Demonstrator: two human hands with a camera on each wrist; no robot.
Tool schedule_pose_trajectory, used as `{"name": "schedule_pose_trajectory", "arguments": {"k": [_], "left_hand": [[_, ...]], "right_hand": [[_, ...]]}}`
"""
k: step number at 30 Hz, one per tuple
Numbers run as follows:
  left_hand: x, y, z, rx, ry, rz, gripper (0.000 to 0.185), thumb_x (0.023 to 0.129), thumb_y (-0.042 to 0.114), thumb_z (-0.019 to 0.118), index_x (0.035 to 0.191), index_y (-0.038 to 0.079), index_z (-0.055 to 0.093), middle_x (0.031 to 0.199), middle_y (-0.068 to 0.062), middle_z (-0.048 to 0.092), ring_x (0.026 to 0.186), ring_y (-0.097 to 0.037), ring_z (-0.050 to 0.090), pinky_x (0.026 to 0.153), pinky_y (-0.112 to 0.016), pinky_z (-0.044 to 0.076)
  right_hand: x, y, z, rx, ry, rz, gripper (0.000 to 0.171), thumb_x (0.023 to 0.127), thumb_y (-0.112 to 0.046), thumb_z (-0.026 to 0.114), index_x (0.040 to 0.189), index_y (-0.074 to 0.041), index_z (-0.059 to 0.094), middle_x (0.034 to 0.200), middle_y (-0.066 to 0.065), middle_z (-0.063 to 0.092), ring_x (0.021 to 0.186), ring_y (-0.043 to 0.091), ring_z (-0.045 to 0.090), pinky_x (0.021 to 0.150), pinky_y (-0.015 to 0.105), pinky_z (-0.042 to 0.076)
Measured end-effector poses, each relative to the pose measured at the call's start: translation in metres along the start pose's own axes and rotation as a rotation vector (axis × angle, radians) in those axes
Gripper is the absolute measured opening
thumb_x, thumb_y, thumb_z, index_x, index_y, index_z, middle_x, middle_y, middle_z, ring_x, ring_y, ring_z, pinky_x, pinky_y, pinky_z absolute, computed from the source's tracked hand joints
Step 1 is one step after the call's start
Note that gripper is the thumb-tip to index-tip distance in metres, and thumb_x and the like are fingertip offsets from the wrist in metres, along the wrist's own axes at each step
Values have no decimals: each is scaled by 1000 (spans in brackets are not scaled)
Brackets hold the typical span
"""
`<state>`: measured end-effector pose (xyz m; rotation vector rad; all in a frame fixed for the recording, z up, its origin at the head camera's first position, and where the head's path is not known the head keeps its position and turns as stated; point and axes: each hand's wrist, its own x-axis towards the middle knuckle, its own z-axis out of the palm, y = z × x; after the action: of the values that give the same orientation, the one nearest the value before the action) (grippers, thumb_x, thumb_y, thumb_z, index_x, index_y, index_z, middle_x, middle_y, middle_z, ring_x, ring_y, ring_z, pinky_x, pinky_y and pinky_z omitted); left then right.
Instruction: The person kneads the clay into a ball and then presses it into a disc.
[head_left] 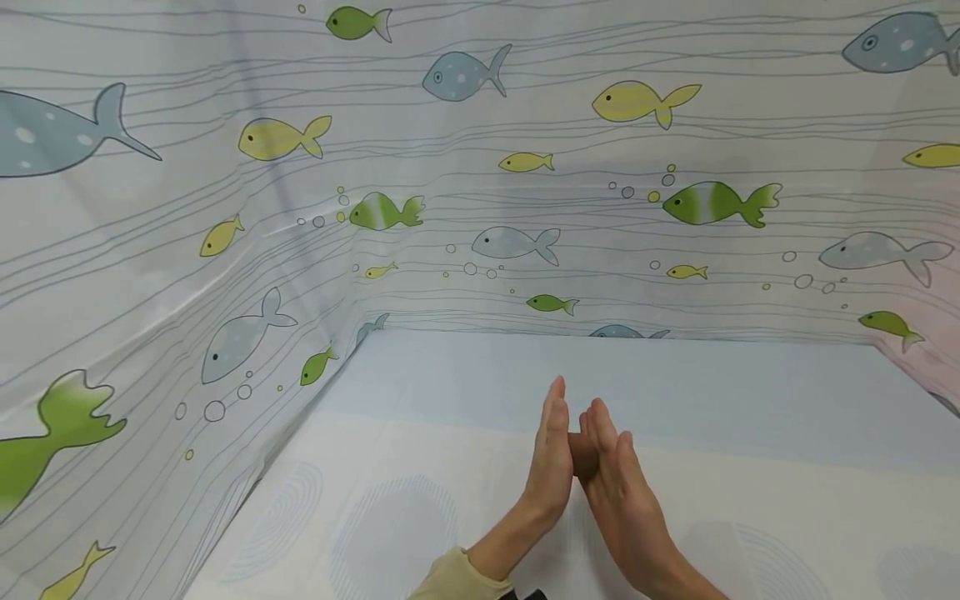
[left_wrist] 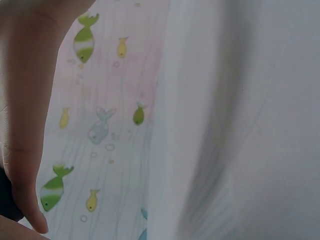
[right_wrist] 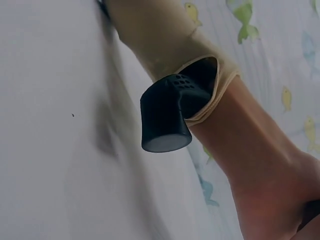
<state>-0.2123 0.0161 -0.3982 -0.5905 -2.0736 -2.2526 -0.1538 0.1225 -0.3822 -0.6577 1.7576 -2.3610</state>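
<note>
My two hands are raised side by side over the pale tabletop (head_left: 420, 392) in the head view. The left hand (head_left: 552, 446) and the right hand (head_left: 611, 462) stand on edge, palms facing each other, fingers straight and pointing away from me. They touch or nearly touch near the thumbs, and nothing shows between them. A beige sleeve (head_left: 457, 577) covers the left forearm. In the left wrist view the left hand (left_wrist: 25, 130) fills the left edge. The right wrist view shows the left forearm (right_wrist: 250, 150) with a black wrist device (right_wrist: 165, 120) under the sleeve cuff.
A fish-print cloth wall (head_left: 525, 167) closes off the back, the left side (head_left: 150, 333) and the far right. They meet the tabletop in a back-left corner (head_left: 371, 329). The tabletop carries faint blue circle patterns (head_left: 393, 533).
</note>
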Motion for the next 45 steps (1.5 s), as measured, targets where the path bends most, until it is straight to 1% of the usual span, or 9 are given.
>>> {"name": "schedule_pose_trajectory", "arguments": {"k": [4,7,11,15,22,28,34,40,45], "left_hand": [[-3,-5,5,-3,-41,-41,66,105,51,13,160,13,10,165,2,11,152,-18,6,121,-52,4],[-7,-7,10,7,-98,-56,67,105,51,12,160,14,7,165,1,11,152,-19,8,120,-55,6],[-14,-8,19,35,-200,-57,69,104,53,12,159,12,2,165,1,5,152,-19,3,120,-55,4],[-19,-4,24,53,-264,-76,69,104,54,12,160,16,1,164,9,-2,151,-12,-8,121,-51,-2],[-26,2,29,48,-321,-85,66,103,52,12,160,20,7,164,12,6,152,-14,-5,121,-52,3],[-34,7,32,52,-360,-89,67,101,56,13,160,23,8,163,17,4,151,-10,-5,121,-51,4],[-38,13,31,68,-348,-54,64,101,56,12,159,29,8,162,19,2,151,-10,-5,119,-57,3],[-37,18,30,68,-343,-48,64,102,55,10,160,27,7,162,20,2,151,-10,-7,119,-56,1],[-31,16,26,61,-258,-47,64,103,53,8,160,24,10,162,21,8,150,-6,-6,120,-52,-2]], "right_hand": [[0,-2,-4,-16,50,15,61,104,-50,-3,156,-23,-19,162,-10,-19,150,16,-19,112,9,15],[2,-5,-9,-14,110,19,65,104,-52,0,157,-20,-18,163,-10,-17,151,15,-17,122,28,2],[5,-9,-16,3,208,14,71,103,-57,6,157,-17,-16,165,-8,-14,151,15,-14,119,51,-10],[7,-7,-20,20,286,27,75,102,-60,11,158,-15,-13,165,-6,-13,151,15,-14,119,51,-10],[14,-7,-29,56,387,51,80,100,-65,16,158,-18,-13,165,-7,-12,151,12,-9,122,41,-2],[14,-10,-41,14,444,66,82,98,-67,15,157,-19,-15,164,-10,-13,151,10,-10,121,35,-4],[17,-6,-46,-11,448,45,83,99,-66,16,156,-16,-19,163,-8,-18,150,11,-14,121,35,-5],[16,-1,-43,-25,419,23,80,99,-65,12,156,-18,-19,163,-9,-19,150,13,-16,121,39,-4],[12,6,-25,-72,391,4,75,102,-61,10,159,-15,-9,164,-10,-13,151,16,-13,120,46,-7]]}}
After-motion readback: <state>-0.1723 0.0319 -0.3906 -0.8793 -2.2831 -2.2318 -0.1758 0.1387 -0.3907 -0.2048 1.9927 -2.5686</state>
